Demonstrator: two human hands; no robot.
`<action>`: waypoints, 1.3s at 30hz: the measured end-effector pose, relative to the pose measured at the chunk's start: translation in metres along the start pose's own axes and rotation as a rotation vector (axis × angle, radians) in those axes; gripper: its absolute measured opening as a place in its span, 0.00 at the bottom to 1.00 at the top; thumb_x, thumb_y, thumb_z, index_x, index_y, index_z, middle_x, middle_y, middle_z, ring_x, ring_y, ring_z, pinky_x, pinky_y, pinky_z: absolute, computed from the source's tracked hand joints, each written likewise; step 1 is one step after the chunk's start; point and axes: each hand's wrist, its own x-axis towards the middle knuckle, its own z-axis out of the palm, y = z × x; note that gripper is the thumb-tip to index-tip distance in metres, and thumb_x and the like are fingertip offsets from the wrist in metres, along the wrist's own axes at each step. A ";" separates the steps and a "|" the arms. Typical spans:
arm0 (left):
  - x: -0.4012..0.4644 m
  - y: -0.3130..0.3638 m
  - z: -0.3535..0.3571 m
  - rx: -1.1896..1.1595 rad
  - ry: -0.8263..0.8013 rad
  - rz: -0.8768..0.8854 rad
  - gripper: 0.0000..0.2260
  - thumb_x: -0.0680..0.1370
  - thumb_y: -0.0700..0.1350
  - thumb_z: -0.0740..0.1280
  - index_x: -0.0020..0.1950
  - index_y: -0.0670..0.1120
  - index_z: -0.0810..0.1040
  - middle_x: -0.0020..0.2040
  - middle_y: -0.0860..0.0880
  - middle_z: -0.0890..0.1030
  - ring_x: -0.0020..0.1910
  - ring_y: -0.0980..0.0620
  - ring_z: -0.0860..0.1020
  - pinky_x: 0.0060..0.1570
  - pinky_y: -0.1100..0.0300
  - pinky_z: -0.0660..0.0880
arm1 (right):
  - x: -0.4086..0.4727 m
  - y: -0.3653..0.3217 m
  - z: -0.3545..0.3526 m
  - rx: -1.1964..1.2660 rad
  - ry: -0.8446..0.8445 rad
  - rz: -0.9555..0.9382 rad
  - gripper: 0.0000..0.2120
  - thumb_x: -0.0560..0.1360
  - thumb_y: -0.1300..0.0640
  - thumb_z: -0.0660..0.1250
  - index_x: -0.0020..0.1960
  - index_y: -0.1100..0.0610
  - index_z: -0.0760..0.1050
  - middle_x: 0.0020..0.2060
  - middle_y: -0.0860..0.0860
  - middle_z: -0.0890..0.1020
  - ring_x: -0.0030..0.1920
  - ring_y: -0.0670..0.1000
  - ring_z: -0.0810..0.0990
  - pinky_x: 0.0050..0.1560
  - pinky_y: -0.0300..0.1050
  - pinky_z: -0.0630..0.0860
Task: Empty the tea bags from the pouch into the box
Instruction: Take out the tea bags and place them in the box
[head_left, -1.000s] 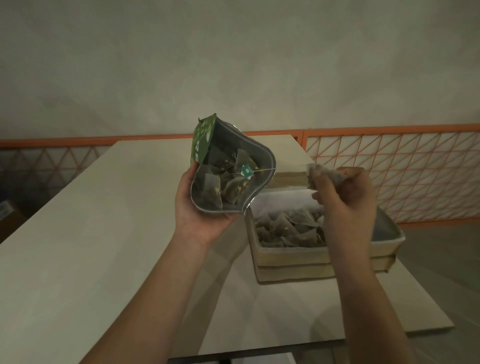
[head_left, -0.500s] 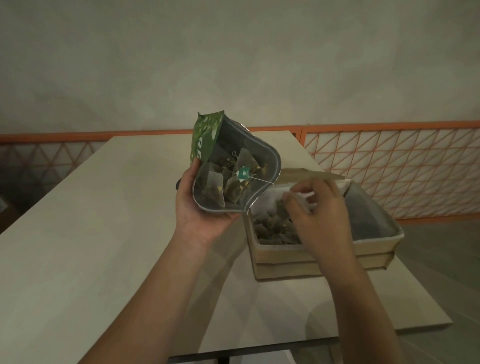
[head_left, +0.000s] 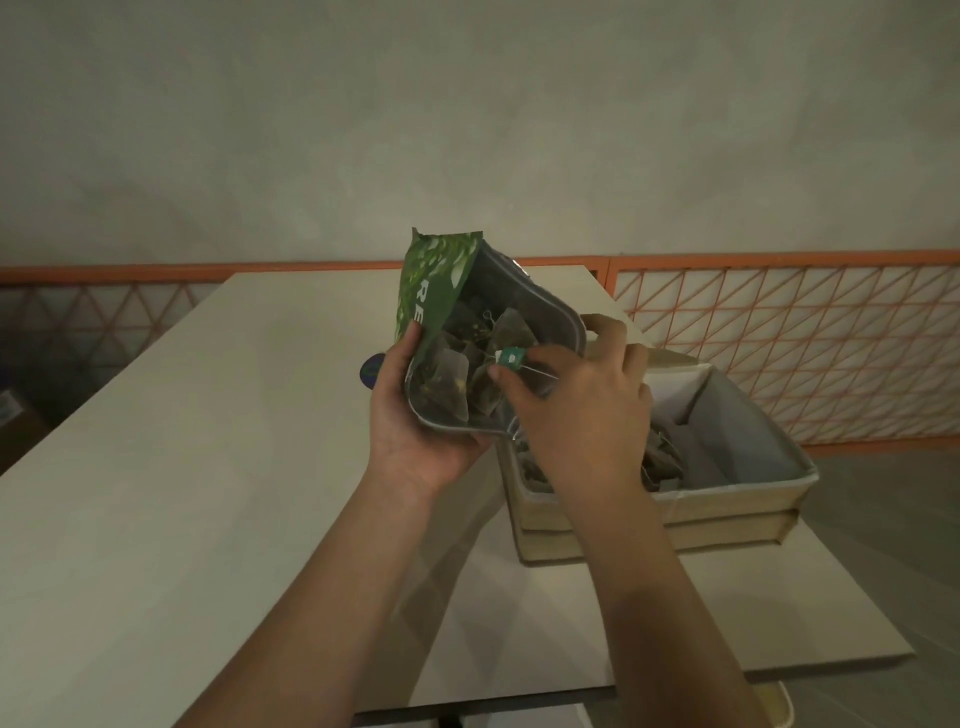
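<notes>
While you hold it up above the table (head_left: 208, 519), the pouch (head_left: 441, 296) shows a green printed outside with white letters and a grey lining, and its mouth gapes wide toward you. Pyramid-shaped tea bags (head_left: 457, 374) of pale mesh filled with dark leaf lie heaped inside it, with thin strings among them. Your left hand (head_left: 415, 421) grips the pouch from below and behind, thumb pressed on the green front edge and fingers curled under the bottom. Your right hand (head_left: 576, 410) reaches into the mouth, thumb and forefinger pinching a small green paper tag (head_left: 510, 358) on its string, while the other fingers curl over the pouch's right rim.

Just right of the pouch and lower, the box (head_left: 727, 499) stands on the table, beige outside and grey-lined, with more tea bags lying in its bottom. Your right wrist crosses over its near left corner.

Behind the table runs an orange lattice railing (head_left: 779, 338) beneath a plain wall (head_left: 467, 130).
</notes>
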 end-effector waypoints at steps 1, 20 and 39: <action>0.000 0.000 -0.001 0.005 -0.004 0.001 0.25 0.72 0.60 0.66 0.63 0.46 0.83 0.68 0.43 0.78 0.56 0.42 0.80 0.60 0.50 0.74 | -0.001 -0.001 0.001 0.026 0.022 -0.002 0.14 0.71 0.38 0.71 0.51 0.45 0.83 0.61 0.53 0.72 0.61 0.58 0.69 0.52 0.56 0.75; 0.000 -0.001 -0.001 -0.010 -0.026 -0.003 0.28 0.75 0.62 0.64 0.67 0.45 0.81 0.66 0.39 0.80 0.55 0.38 0.84 0.56 0.46 0.81 | 0.004 0.001 -0.024 0.485 0.417 -0.094 0.05 0.75 0.52 0.71 0.49 0.52 0.84 0.56 0.55 0.74 0.57 0.45 0.68 0.53 0.28 0.63; 0.003 0.001 0.004 -0.057 0.010 -0.018 0.26 0.77 0.60 0.64 0.64 0.41 0.82 0.63 0.40 0.81 0.57 0.41 0.82 0.59 0.51 0.79 | -0.015 0.002 -0.016 0.059 0.029 -0.354 0.12 0.71 0.44 0.69 0.52 0.46 0.82 0.50 0.45 0.79 0.52 0.52 0.71 0.48 0.44 0.57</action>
